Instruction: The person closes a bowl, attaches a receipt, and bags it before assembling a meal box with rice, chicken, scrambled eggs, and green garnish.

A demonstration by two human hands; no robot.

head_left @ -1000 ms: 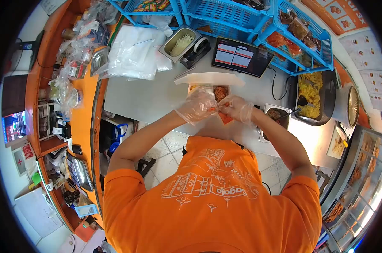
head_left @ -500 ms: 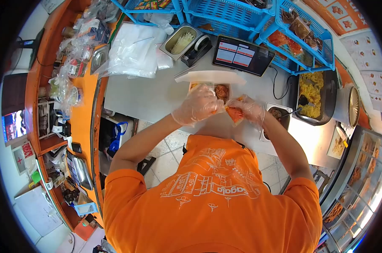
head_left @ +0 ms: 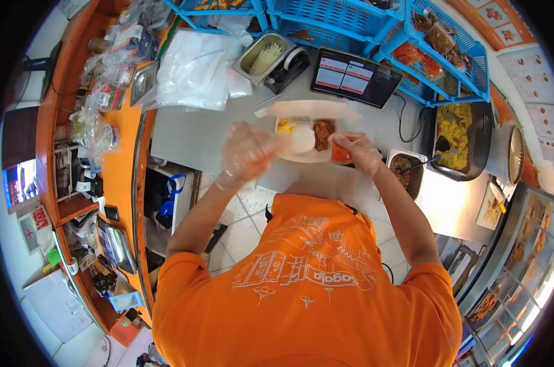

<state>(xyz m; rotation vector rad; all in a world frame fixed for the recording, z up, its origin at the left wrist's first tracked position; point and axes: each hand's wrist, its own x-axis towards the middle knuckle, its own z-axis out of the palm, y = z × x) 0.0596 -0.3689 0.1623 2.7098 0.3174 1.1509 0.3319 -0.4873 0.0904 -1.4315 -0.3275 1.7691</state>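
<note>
An open white food box [head_left: 307, 156] stands on the metal counter, with a white mound [head_left: 301, 139], yellow food [head_left: 285, 126] and a dark red-brown portion [head_left: 323, 133] inside. My right hand [head_left: 363, 154], in a clear plastic glove, grips a red packet [head_left: 342, 150] at the box's right edge. To the left of the box is my left hand [head_left: 247, 153], also gloved. It is smeared by motion, so its fingers and anything between them cannot be made out.
A metal tray of dark food with a spoon [head_left: 404, 171] lies to the right, beside a black pan of yellow food [head_left: 453, 144]. Behind are a tablet [head_left: 353, 79], a tray of white shreds [head_left: 263, 58], plastic bags [head_left: 197, 73] and blue baskets [head_left: 326, 24].
My left hand has moved left, away from the packet and off the box, uncovering the white mound. My right hand has shifted slightly left and up, bringing the red packet to the box's edge.
</note>
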